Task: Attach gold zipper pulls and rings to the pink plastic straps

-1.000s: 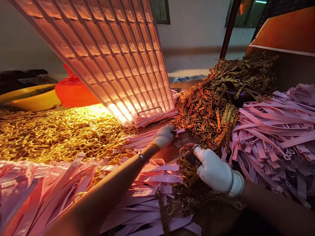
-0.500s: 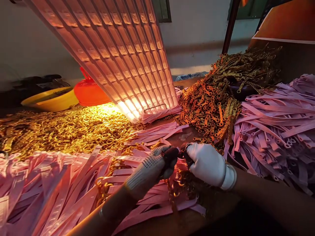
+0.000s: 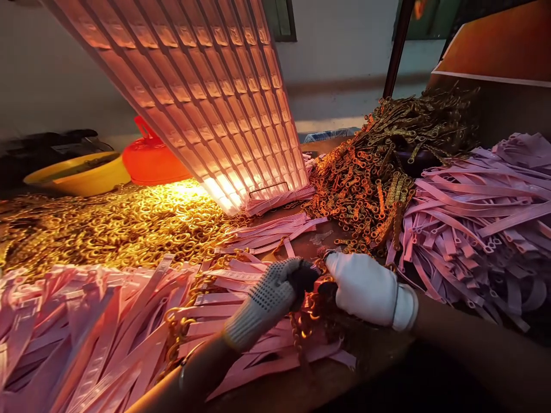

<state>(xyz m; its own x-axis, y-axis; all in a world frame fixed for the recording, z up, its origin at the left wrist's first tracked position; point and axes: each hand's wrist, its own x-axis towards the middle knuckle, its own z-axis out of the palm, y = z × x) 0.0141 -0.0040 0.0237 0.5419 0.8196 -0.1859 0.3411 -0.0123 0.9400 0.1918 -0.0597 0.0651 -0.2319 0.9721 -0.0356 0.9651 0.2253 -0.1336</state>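
Note:
My left hand (image 3: 278, 295), in a dotted knit glove with dark fingertips, is closed in a pinch in front of me. My right hand (image 3: 365, 287), in a white glove with dark fingertips, is closed facing it, the fingertips close together. What they pinch is hidden by the fingers and the dim light. Gold chain (image 3: 297, 332) hangs just below my left fingers. Pink straps (image 3: 267, 355) with chain pieces lie under both hands. Just beyond my fingers rests a single pink strap end (image 3: 289, 248) beside a bit of chain.
Gold chain links (image 3: 142, 229) are heaped at left behind more pink straps (image 3: 86, 332). Short chain pieces (image 3: 357, 189) pile up at back right, beside another strap heap (image 3: 469, 212). A ribbed translucent panel (image 3: 206, 97) leans over a red lamp shade (image 3: 152, 158). A yellow bowl (image 3: 86, 175) stands behind.
My hands stay close together, with the wrists slightly turned and the left fingers a little lower. The strap end beyond my fingers shows more fully. The whole view has shifted slightly.

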